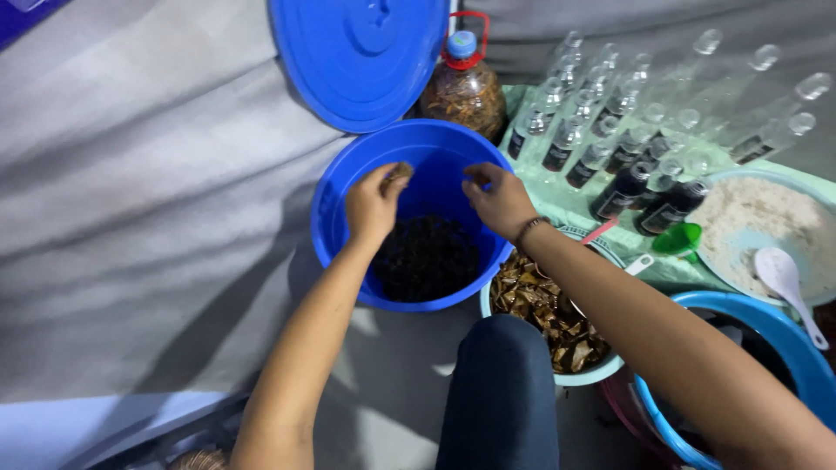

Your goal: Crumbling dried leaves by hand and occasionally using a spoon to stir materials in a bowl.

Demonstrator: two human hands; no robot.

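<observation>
**Both hands over blue bucket, dark stuff below**

Both hands are held above the open blue bucket (348,228), w/ a dark loose mass (427,258) lying at its bottom. The left hand (374,204) is seen over the bucket's left-rear rim, fingers pinched on a small brownish clump (401,170). The right hand (499,200) is placed over the right rim, fingers curled inward toward the thumb; whether anything is gripped there cannot be told. A bracelet is worn at the right wrist.

Key relation: the dark mass lies straight below and slightly toward the person from both sets of fingertips, well down inside the bucket, not touched by either hand. It is a spread heap, so no long axis can be given. The left hand sits a bit nearer to the heap's middle; the right is more over the rim.

Around it: a blue lid (359,61) is propped behind the bucket, w/ a big bottle (464,91) of brown matter beside it. Rows of small clear bottles (610,130) are laid out to the right on a green cloth. A bowl of dry leaves (544,313) touches the bucket's right side, and a basin of white grains (758,226) w/ a white spoon (784,278) is set farther right. A green funnel (677,238) lies near the basin.
</observation>
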